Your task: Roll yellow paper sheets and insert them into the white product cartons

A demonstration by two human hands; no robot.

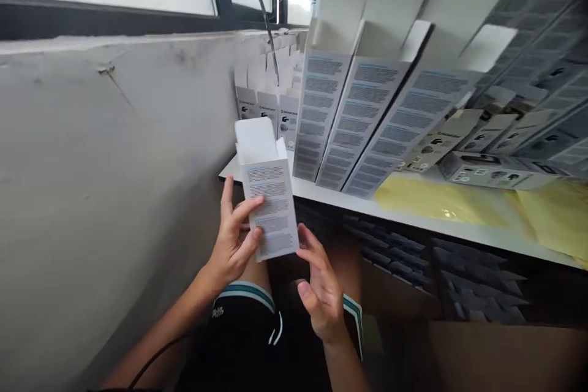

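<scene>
A white cardboard box (pixel 274 211) with printed text on its side stands nearly upright over my lap, its top flaps up. My left hand (pixel 236 236) grips it from the left, with the thumb and a finger on the printed face and another finger raised beside it. At its lower right corner is my right hand (pixel 324 291), fingers apart and thumb spread; the fingertips are at the box's edge, and whether they touch it I cannot tell. The inside of the box is hidden.
Several taller boxes (pixel 362 116) with raised flaps stand on the white table (pixel 303 188). Yellow sheets (pixel 441 202) lie to their right, near a closed box (pixel 496 170) on its side. Below the table are more folded cartons (pixel 390 251). A wall (pixel 114 196) bounds the left.
</scene>
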